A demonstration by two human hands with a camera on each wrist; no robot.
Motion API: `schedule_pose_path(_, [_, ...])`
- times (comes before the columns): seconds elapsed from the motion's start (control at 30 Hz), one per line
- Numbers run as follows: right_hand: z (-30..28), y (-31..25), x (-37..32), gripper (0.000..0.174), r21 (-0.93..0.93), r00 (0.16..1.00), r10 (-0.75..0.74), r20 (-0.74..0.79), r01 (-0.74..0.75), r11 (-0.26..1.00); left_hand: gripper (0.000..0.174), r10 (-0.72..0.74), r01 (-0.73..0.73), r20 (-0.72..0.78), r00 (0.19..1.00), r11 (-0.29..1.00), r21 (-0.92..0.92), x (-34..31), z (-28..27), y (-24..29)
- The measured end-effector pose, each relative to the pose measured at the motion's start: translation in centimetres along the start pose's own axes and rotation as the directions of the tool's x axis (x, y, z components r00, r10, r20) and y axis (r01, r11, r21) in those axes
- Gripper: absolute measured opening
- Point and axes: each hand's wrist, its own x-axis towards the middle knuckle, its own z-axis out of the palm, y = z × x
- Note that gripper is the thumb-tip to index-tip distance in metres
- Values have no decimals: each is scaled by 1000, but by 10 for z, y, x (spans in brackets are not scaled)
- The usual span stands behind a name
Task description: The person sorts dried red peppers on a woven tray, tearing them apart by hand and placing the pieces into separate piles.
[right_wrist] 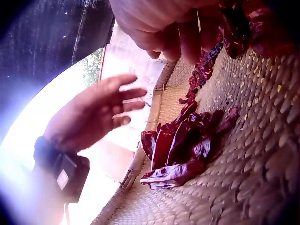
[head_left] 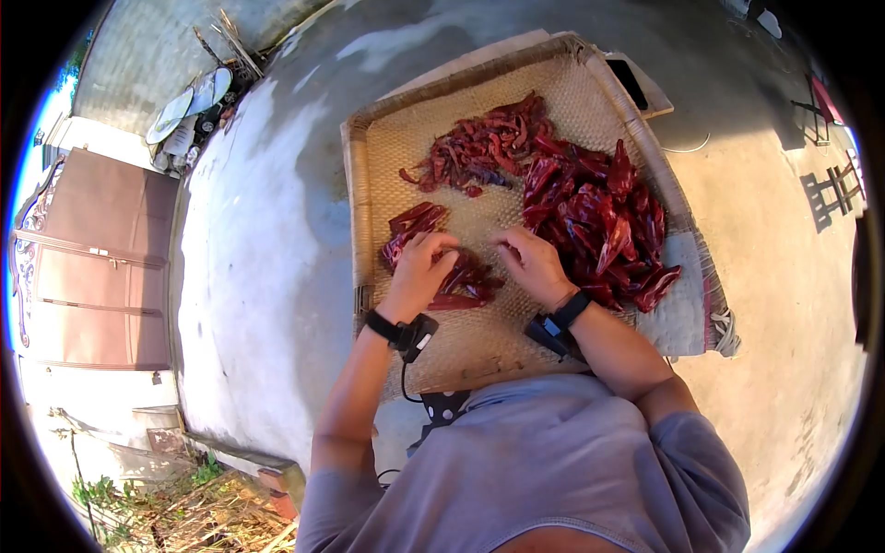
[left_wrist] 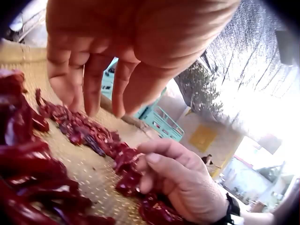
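Observation:
My left hand (head_left: 422,275) hovers over a small pile of dried red chili peppers (head_left: 417,221) at the left of a woven tray (head_left: 387,147). In the right wrist view the left hand (right_wrist: 96,112) has its fingers spread, with nothing between them. To its right, my right hand (head_left: 537,265) is beside a large heap of glossy red chili peppers (head_left: 608,217). Its fingers bend loosely, and no pepper shows in them in the left wrist view (left_wrist: 185,180). Darker, shrivelled chili pieces (head_left: 479,143) lie at the back of the tray.
Pale seeds (left_wrist: 101,192) are scattered over the weave. A grey cloth piece (head_left: 673,304) covers the tray's right front. A dark phone-like slab (head_left: 627,83) lies beyond the back right rim. Teal crates (left_wrist: 161,123) stand past the tray.

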Motion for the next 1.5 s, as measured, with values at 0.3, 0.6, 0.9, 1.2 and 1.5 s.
schedule_pose_path(0.3, [-14, -24, 2, 23, 33, 974, -29, -226, 37, 999, 44, 91, -4, 276, 957, 954, -300, 114, 82, -6])
schedule_pose_path(0.6, [-10, -13, 4, 23, 5, 961, -64, -268, 68, 998, 41, 28, 4, 169, 985, 982, -187, 133, 110, -33])
schedule_pose_path(0.9, [-12, -15, 6, 25, -129, 971, -169, -168, 149, 980, 23, -191, 209, 98, 977, 951, -228, 50, 23, -2])
schedule_pose_path(1.2, [-6, -13, 3, 23, -15, 979, -50, -198, 48, 999, 15, -341, 330, 32, 940, 878, -346, -53, 5, -64])
schedule_pose_path(1.5, [-4, -9, 2, 20, -22, 987, -12, -161, 9, 1000, 17, -430, 429, -53, 901, 903, -21, -85, -8, -80])
